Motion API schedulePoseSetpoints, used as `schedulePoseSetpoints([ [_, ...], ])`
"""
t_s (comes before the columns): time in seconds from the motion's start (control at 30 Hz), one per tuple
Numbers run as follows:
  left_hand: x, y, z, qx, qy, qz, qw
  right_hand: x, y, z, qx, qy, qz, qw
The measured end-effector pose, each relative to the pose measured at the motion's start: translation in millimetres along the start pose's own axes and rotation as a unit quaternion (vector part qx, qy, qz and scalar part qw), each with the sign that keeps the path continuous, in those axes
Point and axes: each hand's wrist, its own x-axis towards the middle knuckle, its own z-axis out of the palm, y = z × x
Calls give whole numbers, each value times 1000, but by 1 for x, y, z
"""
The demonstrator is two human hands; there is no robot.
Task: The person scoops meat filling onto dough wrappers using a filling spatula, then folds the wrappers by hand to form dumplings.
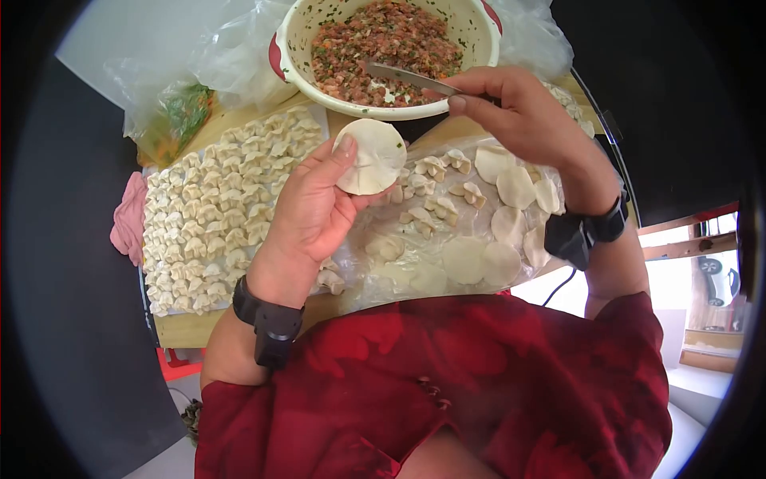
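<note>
A round dumpling wrapper (373, 164) lies across the fingers of my left hand (319, 199), the thumb pressing on its left edge. A small green speck shows on the wrapper's right side. My right hand (519, 112) grips a knife (408, 78) with a flat metal blade; its handle is mostly hidden in the fingers. The blade's tip reaches over the meat filling (383, 44), which is pink with green and orange bits. This filling sits in a white bowl (351, 107) with red handles, just beyond both hands.
Rows of folded dumplings (215, 207) cover the left of the table. On a plastic sheet (359, 297) at right lie loose wrappers (515, 188) and several dumplings (431, 168). Plastic bags (171, 104) stand at the back left, and a pink cloth (128, 219) hangs at the left edge.
</note>
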Motion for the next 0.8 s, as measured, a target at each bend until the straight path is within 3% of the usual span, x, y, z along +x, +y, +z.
schedulePoseSetpoints([
  [0.03, 1, 0, -3, -1, -1, 1, 1000, 6, 1, -4, -2, 0, 0, 1000],
  [0.1, 3, -2, -9, 22, -18, -2, 1000, 21, 8, -16, -178, 18, -44, 983],
  [0.13, 4, -4, -10, 23, -23, -3, 999, 30, 15, -20, -181, 22, -42, 982],
  [0.2, 3, -5, -12, -14, 78, 3, 997, 51, 35, -19, -277, 60, -105, 953],
  [0.3, 3, 2, -12, -26, 93, -5, 995, 77, 50, -20, -343, 22, -30, 939],
  [0.53, 11, -3, -19, 4, 86, -18, 996, 114, 76, -9, -362, 44, -43, 930],
  [0.63, 16, -3, -17, -12, 83, -30, 996, 122, 78, 2, -423, 36, -83, 901],
  [0.8, 20, 0, -16, -36, 80, -32, 996, 112, 61, 12, -330, -40, -59, 941],
])
